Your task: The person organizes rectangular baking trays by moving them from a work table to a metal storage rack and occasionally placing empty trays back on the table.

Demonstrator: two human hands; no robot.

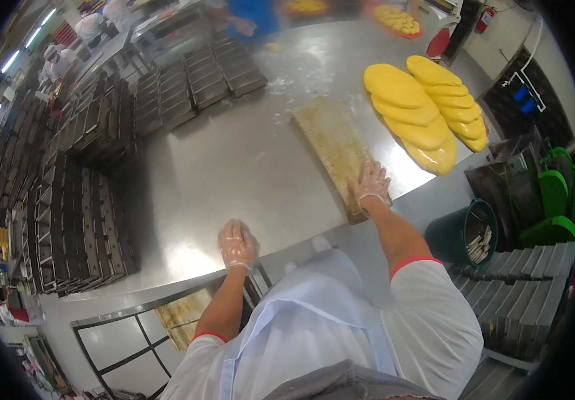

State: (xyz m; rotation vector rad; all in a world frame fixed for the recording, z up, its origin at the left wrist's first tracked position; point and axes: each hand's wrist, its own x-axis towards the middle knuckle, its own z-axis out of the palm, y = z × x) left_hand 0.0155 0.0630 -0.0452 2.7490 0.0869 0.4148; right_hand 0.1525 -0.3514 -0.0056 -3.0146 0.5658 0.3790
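My left hand (pixel 236 244), in a clear plastic glove, rests on the steel worktable (pixel 202 165) near its front edge. No object shows in it, and its fingers lie close together, partly hidden by the back of the hand. Also gloved, my right hand (pixel 371 184) lies on the near end of a long, stained baking tray (pixel 328 132), fingers spread. That tray sits at a slant, its near end by the table's edge. To its right, flat oval pieces of yellow dough (pixel 407 112) overlap in two rows on the table.
Strapped loaf pans (pixel 200 75) line the table's far left, beside tall pan stacks (pixel 77 215). On the floor at right stand a dark green bin (pixel 450 235) and more metal pans (pixel 512 295). A metal rack (pixel 132 320) is below left. Across the table, a blue-clothed person (pixel 255 17) appears blurred.
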